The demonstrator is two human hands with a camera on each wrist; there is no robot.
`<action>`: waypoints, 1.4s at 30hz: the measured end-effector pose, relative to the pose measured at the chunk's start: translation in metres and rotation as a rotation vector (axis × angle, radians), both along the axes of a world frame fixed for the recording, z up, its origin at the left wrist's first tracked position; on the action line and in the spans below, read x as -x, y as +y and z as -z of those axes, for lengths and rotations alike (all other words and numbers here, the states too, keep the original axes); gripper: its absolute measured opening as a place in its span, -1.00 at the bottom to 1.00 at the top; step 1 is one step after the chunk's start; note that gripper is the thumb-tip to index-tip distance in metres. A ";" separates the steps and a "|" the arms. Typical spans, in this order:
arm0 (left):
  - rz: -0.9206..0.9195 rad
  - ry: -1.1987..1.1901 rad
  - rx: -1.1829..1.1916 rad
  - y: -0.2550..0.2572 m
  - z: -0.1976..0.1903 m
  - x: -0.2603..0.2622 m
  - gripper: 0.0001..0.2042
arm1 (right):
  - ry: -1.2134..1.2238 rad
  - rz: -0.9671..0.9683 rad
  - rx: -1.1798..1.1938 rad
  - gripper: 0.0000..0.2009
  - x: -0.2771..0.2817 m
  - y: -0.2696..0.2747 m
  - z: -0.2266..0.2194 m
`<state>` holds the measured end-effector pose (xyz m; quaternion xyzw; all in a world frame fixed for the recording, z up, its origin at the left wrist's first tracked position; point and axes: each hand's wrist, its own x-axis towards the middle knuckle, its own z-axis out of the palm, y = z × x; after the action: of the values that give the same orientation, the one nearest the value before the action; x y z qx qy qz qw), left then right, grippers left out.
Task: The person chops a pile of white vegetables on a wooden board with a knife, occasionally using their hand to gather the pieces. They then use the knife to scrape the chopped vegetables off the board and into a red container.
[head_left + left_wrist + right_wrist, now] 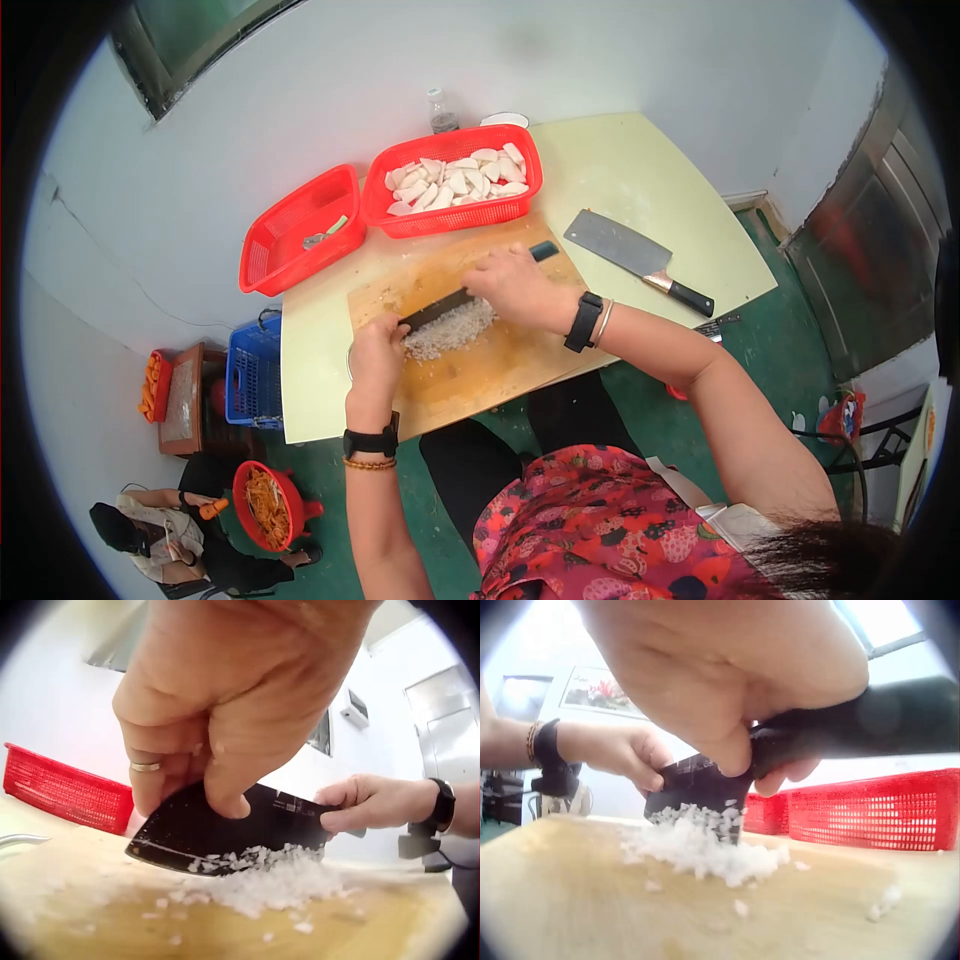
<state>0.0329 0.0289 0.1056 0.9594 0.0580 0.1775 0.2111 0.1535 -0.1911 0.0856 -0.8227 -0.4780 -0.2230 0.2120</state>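
Note:
A black cleaver (440, 307) stands edge-down in a heap of finely minced white bits (450, 330) on a wooden cutting board (520, 365). My right hand (515, 285) grips its black handle (870, 724). My left hand (377, 350) pinches the blade's far tip (187, 825) from above, thumb and fingers curled over the spine. The left wrist view shows the blade (225, 832) resting in the mince (270, 881), with the right hand (360, 802) behind it. In the right wrist view the mince (701, 851) piles against the blade (697, 787).
A red basket (455, 180) of white chunks and a second red basket (300, 230), nearly empty, stand behind the board. A second cleaver (635, 258) lies on the pale table (640, 180) at right. On the floor at left are a blue crate (252, 372) and a red colander (268, 505).

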 end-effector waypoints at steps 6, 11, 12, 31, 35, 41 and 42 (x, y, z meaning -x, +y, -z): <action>0.062 -0.075 0.018 0.001 0.007 0.000 -0.91 | -0.027 0.007 0.028 -0.92 0.003 -0.001 0.006; 0.057 -0.109 -0.005 0.000 -0.004 0.004 -0.90 | -0.004 -0.006 -0.036 -0.92 0.006 -0.005 -0.004; 0.058 -0.116 0.000 -0.002 -0.002 0.006 -0.90 | -0.001 -0.007 -0.042 -0.92 0.009 -0.007 -0.003; 0.032 -0.065 -0.012 -0.007 0.011 0.012 -0.93 | -0.015 0.011 0.003 -0.86 0.016 -0.012 0.006; 0.024 -0.027 -0.040 -0.014 -0.011 0.018 -0.93 | -0.019 0.012 -0.021 -0.86 0.017 -0.014 -0.004; 0.027 -0.060 -0.042 -0.013 0.000 0.018 -0.93 | 0.000 0.018 0.018 -0.84 0.018 -0.016 0.001; 0.026 -0.058 -0.041 -0.015 -0.001 0.021 -0.93 | 0.011 0.018 0.014 -0.83 0.021 -0.017 0.000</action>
<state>0.0123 0.0143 0.1068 0.9587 0.0358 0.2039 0.1952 0.1322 -0.2083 0.0860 -0.8296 -0.4710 -0.2171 0.2071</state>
